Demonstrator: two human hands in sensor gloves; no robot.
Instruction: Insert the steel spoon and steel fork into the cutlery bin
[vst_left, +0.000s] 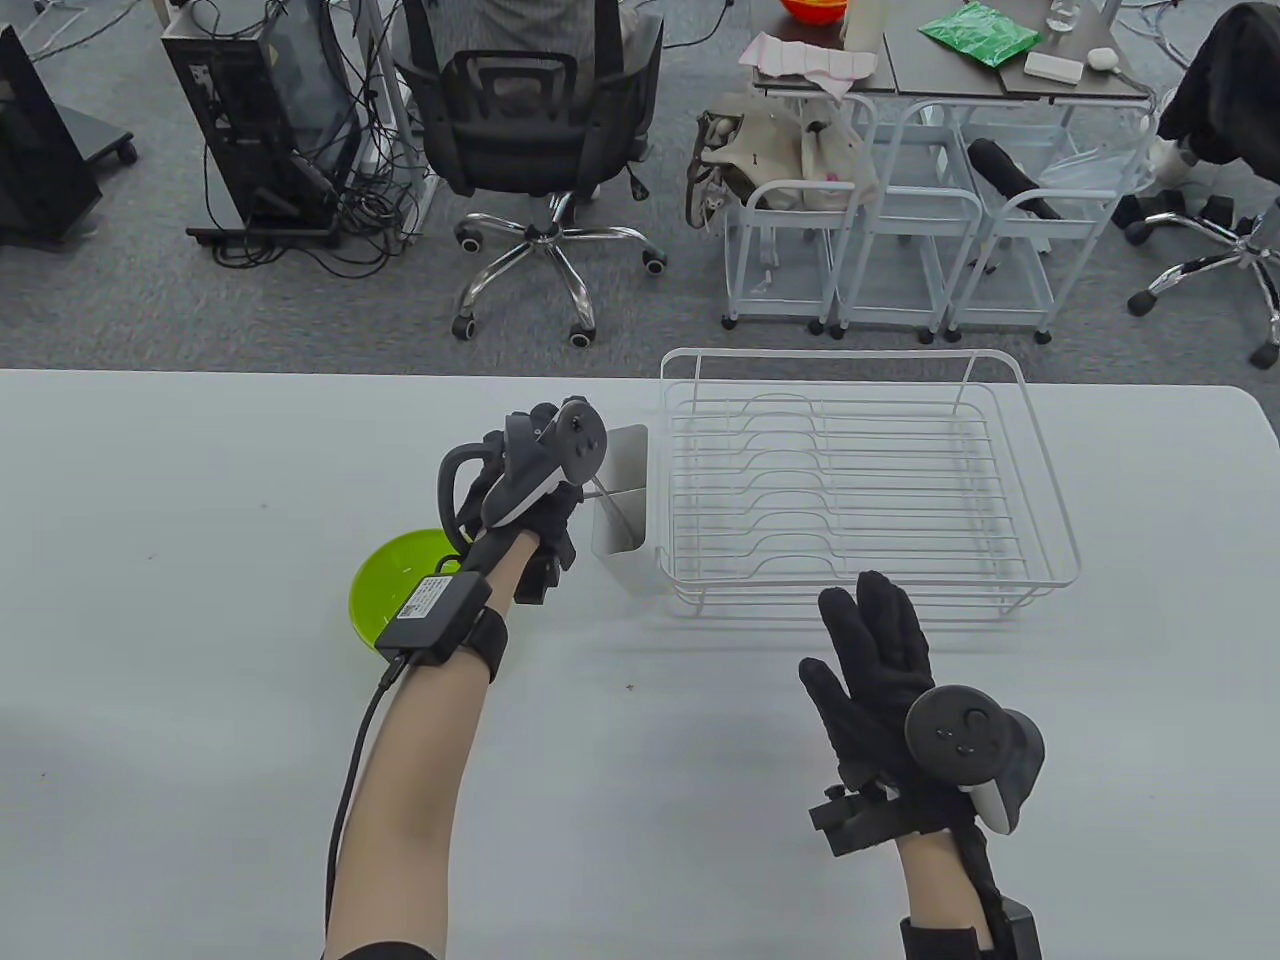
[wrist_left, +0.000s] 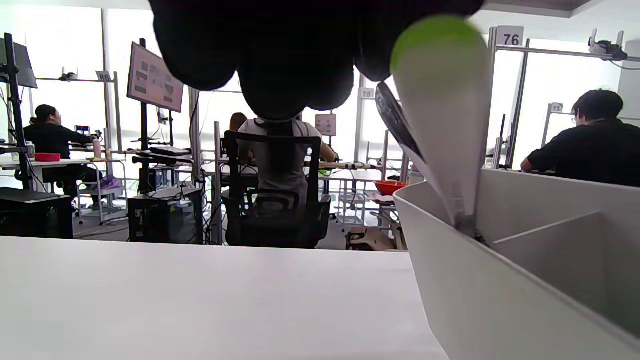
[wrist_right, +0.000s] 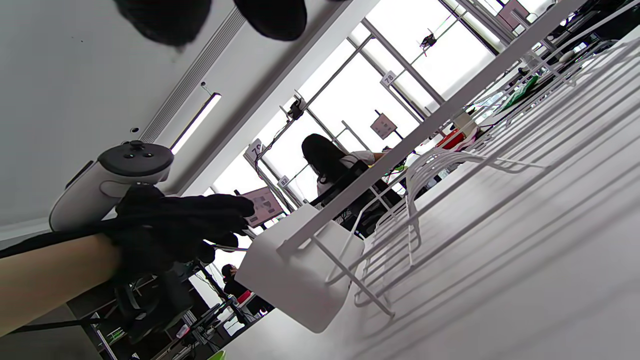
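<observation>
Left hand (vst_left: 530, 480) pinches a steel spoon (wrist_left: 440, 115) by its upper end, handle tip already inside the cutlery bin (vst_left: 622, 505) near the tabletop's far edge; fork not visible. Steel likely stiff, light, slippery: grip the flat neck. Right hand (vst_left: 880, 670) flat, fingers spread, empty; dish rack (vst_left: 1000, 480) touches the bin, green bowl (vst_left: 390, 590) behind the wrist.

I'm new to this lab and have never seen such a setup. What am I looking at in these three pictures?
No robot here: a person wears black sensor gloves with a tracker strapped to each hand. One camera looks down at the table; the other two sit on the wrists. On the table stand a green bowl, a wire dish rack and a cutlery bin beside it. The left hand holds a steel utensil over the bin, its handle already inside; the left wrist view suggests a spoon. The right hand is open, holding nothing.
</observation>
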